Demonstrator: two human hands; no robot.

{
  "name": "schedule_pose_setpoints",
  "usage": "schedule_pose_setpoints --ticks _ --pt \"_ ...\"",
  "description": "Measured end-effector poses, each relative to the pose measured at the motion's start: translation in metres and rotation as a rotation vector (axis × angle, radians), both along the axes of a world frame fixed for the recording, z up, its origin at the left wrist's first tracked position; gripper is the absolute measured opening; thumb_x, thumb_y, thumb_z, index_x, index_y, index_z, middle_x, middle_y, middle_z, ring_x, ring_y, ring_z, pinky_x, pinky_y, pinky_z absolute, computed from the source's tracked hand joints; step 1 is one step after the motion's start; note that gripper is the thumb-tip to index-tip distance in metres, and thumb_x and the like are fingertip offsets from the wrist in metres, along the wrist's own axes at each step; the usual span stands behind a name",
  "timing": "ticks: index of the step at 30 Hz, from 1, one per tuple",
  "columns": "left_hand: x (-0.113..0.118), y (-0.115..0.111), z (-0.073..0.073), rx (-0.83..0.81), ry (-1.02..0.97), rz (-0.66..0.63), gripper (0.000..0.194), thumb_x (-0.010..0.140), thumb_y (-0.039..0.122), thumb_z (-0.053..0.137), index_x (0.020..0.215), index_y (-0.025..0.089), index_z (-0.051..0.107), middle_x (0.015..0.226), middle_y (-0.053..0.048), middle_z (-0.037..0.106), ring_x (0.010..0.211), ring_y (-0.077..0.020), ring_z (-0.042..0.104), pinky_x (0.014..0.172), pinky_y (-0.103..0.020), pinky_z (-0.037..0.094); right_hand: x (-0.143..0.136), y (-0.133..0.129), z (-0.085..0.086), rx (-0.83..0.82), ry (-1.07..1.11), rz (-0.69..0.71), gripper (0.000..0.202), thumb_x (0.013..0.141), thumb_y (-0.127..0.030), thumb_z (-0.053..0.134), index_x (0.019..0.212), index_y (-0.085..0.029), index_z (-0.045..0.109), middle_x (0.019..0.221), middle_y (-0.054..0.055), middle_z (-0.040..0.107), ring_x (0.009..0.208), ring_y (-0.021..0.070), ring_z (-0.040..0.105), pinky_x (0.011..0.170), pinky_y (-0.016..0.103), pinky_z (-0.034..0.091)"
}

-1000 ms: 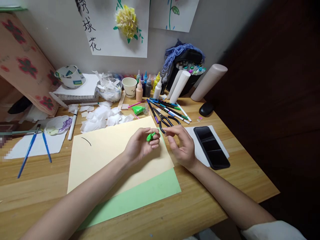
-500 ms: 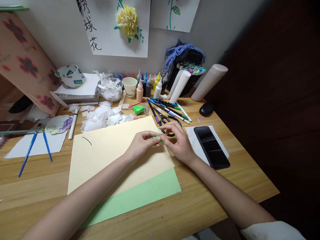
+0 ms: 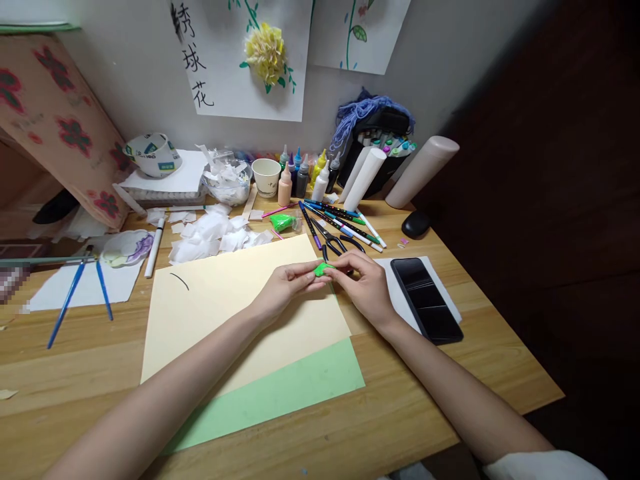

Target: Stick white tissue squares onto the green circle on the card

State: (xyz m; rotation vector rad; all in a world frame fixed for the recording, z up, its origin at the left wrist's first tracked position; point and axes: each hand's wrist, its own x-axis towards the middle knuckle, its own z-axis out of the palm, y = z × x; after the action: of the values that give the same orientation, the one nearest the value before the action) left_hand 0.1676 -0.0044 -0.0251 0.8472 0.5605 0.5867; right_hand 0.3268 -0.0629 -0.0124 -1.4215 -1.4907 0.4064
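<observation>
Shaping looks part-done: green clay lump [image 3: 321,269] sits over the cream paper's [image 3: 220,290] 2 o'clock edge, left hand [image 3: 280,291] and right hand [image 3: 367,287] both pinching it, each grip nearly closed, nothing set down yet beyond a dark curved line [image 3: 181,281] at 10 o'clock.

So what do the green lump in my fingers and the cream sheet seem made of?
Green lump: probably soft modelling clay, fairly matte, judging by its uneven, pressed-looking shape. Cream sheet: paper or thin card, matte, with straight, crisp edges; which, I can't tell.
</observation>
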Motion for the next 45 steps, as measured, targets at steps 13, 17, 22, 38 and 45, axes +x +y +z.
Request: schedule_pose_setpoints --ticks 13,17,22,38,45 --pt "0.000 -0.003 0.005 0.141 0.005 -0.037 0.026 0.077 0.038 0.066 0.078 0.012 0.066 0.070 -0.001 0.063 0.064 -0.0075 0.055 0.068 -0.021 0.043 0.001 -0.003 0.007 0.049 -0.248 0.227 0.037 0.086 -0.024 0.057 0.122 -0.028 0.057 0.106 0.007 0.054 0.102 0.0206 0.052 0.089 0.039 0.045" --pt "0.000 -0.004 0.003 0.170 -0.011 -0.090 0.030 0.080 0.038 0.062 0.087 0.010 0.068 0.084 -0.008 0.069 0.077 -0.0138 0.061 0.080 -0.028 0.044 -0.001 -0.002 0.006 0.040 -0.224 0.238 0.038 0.081 -0.027 0.064 0.119 -0.027 0.059 0.106 0.006 0.058 0.102 0.0206 0.054 0.089 0.038 0.045" --pt "-0.001 -0.005 0.002 0.038 -0.080 -0.149 0.029 0.080 0.035 0.063 0.091 0.009 0.069 0.094 -0.013 0.070 0.087 -0.0195 0.064 0.088 -0.035 0.044 -0.001 -0.002 0.006 0.036 -0.221 0.216 0.019 0.083 -0.019 0.061 0.100 -0.025 0.066 0.095 0.004 0.066 0.093 0.0194 0.058 0.083 0.036 0.047" --pt "-0.003 -0.014 0.010 0.480 0.222 0.051 0.049 0.080 0.042 0.060 0.121 0.016 0.051 0.115 -0.014 0.059 0.098 -0.0201 0.059 0.088 -0.037 0.045 -0.005 0.009 -0.004 -0.338 0.773 0.106 0.035 0.065 -0.042 0.076 0.076 -0.019 0.052 0.053 -0.005 0.061 0.044 0.0096 0.056 0.045 0.020 0.044" --pt "-0.059 -0.021 0.026 0.916 0.509 0.167 0.023 0.083 0.033 0.055 0.100 0.019 0.065 0.096 -0.007 0.065 0.086 -0.0180 0.058 0.075 -0.028 0.045 -0.061 0.017 -0.003 -0.653 0.817 0.338 0.040 0.062 -0.045 0.077 0.063 -0.016 0.050 0.055 -0.003 0.061 0.050 0.0081 0.056 0.051 0.019 0.044"
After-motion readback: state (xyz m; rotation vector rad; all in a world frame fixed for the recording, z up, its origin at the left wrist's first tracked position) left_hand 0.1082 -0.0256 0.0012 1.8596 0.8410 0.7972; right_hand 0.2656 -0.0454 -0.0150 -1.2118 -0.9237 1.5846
